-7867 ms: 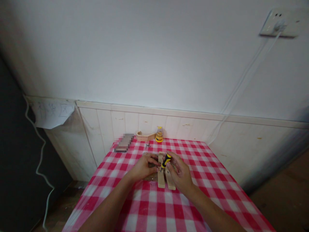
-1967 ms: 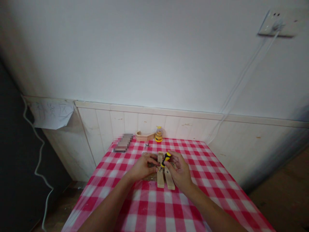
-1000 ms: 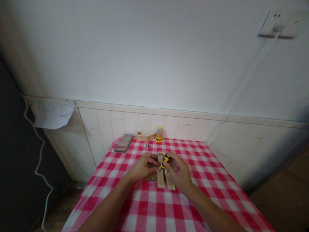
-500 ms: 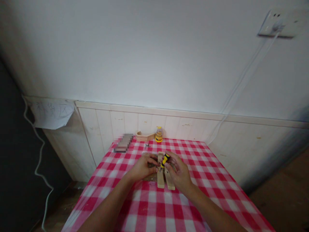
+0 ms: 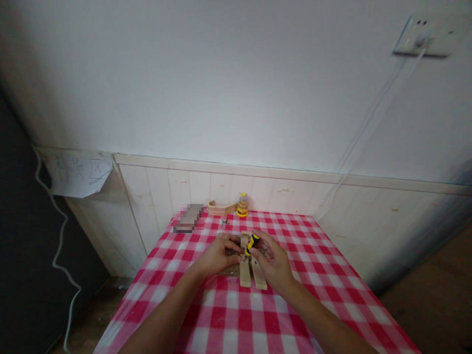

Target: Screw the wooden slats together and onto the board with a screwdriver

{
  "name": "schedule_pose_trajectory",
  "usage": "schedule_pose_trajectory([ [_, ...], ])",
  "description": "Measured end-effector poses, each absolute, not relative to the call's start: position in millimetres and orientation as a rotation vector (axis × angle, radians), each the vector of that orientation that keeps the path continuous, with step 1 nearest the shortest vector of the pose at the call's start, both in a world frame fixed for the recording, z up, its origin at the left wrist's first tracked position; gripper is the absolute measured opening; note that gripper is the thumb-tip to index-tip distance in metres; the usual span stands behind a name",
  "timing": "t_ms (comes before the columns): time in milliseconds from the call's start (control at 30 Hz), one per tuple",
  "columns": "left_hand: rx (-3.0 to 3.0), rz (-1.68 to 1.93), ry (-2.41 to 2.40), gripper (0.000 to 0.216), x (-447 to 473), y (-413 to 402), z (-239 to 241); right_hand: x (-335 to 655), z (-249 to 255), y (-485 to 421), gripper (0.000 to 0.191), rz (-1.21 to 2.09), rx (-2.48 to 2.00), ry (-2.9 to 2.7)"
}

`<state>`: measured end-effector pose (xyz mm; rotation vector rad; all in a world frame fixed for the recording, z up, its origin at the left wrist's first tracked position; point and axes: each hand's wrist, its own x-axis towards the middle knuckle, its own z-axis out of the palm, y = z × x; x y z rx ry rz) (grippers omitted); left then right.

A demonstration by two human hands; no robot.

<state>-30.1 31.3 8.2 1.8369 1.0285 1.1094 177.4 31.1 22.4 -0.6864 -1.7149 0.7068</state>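
A plain white wall [image 5: 236,88] rises on the far side, with pale vertical wood panelling [image 5: 265,194] along its lower part. The desk, under a red-and-white checked cloth [image 5: 221,322], stands against that panelling. A dark grey upright panel [image 5: 29,265] fills the left, with a wavy white cable [image 5: 59,231] hanging beside it, and a white paper sheet [image 5: 83,174] with handwriting hangs nearby. On the far right, a white wall socket [image 5: 440,39] holds a plug with its cord running down.

Both hands are at the middle of the desk. The left hand [image 5: 217,253] has bent fingers, thumb and fingertips close together at the left bar; whether they pinch anything cannot be told. The right hand [image 5: 275,260] pinches the screwdriver between thumb and fingers. Two pale wooden bars [image 5: 245,278] lie side by side, reaching toward the near edge, with a brown flat item [image 5: 230,271] partly hidden under the left hand.

At the far left lies a blurred-out flat object [image 5: 190,219]; right of it, a curved light-wood piece [image 5: 219,209], then a yellow case with a clear top [image 5: 242,207]. The black-and-yellow screwdriver [image 5: 252,241] leans over the left bar. Smallest, a dark metal bit [image 5: 224,222] lies beyond the left hand.
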Motion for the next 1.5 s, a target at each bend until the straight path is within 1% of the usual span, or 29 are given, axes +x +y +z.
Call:
schedule_pose_trajectory([
  [567, 1.820, 1.117, 1.008, 0.022, -30.9, 33.9, 3.5, 179.1, 24.2, 29.5, 0.041, 0.652, -0.686, -1.733],
  [767, 1.828, 1.119, 0.997, 0.020, -29.8, 32.4, 7.4, 177.7, 28.1, 24.5, 0.036, 0.699, -0.582, -1.711],
  [933, 1.835, 1.121, 1.011, 0.018, -29.9, 31.6, 8.8, 176.2, 25.6, 25.9, 0.034, 0.729, -0.615, -1.679],
  [1500, 1.821, 1.121, 1.020, 0.017, -29.9, 30.8, 9.3, 175.8, 25.4, 29.3, 0.037, 0.722, -0.678, -1.652],
])
